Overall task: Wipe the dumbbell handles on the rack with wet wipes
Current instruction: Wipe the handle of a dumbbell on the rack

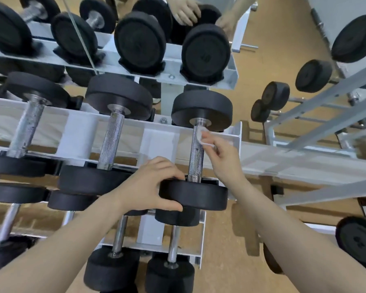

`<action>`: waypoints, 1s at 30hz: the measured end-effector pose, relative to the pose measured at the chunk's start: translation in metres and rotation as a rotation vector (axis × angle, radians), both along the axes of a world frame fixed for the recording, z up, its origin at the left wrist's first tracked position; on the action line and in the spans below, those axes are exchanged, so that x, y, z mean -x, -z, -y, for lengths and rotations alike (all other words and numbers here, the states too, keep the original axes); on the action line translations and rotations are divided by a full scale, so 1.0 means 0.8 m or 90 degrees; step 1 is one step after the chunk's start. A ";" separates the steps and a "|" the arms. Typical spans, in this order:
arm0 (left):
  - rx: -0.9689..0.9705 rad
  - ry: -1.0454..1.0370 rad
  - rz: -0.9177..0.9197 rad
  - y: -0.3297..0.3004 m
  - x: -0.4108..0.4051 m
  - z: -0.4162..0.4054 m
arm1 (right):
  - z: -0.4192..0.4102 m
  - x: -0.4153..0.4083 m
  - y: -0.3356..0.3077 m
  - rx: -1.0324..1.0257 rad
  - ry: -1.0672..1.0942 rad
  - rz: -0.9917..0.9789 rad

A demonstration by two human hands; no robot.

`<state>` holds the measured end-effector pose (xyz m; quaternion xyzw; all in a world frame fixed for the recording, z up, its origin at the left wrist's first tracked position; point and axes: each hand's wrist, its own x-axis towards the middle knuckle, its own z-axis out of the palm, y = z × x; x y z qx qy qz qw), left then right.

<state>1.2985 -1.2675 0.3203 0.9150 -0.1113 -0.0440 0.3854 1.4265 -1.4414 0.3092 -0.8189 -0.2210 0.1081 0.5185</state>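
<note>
On the white rack (78, 132), the rightmost dumbbell (195, 157) lies across the middle tier. Left hand (150, 185) grips its near weight; right hand (224, 153) pinches a wet wipe (202, 136) against the handle's far end.
</note>
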 end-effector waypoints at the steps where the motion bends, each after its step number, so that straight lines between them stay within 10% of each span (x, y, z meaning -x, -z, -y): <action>1: 0.001 -0.001 -0.001 -0.001 0.000 0.001 | 0.006 0.001 0.001 -0.006 -0.049 -0.006; 9: 0.105 -0.041 -0.059 -0.010 -0.004 0.000 | 0.029 -0.007 -0.001 0.107 -0.306 0.103; 15: 0.166 -0.064 -0.073 -0.009 -0.010 0.002 | -0.005 -0.026 -0.028 0.086 -0.146 0.230; 19: 0.179 -0.075 -0.075 -0.010 -0.013 0.002 | -0.023 -0.051 -0.012 0.249 -0.284 0.417; 30: 0.171 -0.067 -0.081 -0.012 -0.016 0.002 | -0.005 -0.040 -0.017 0.305 -0.422 0.428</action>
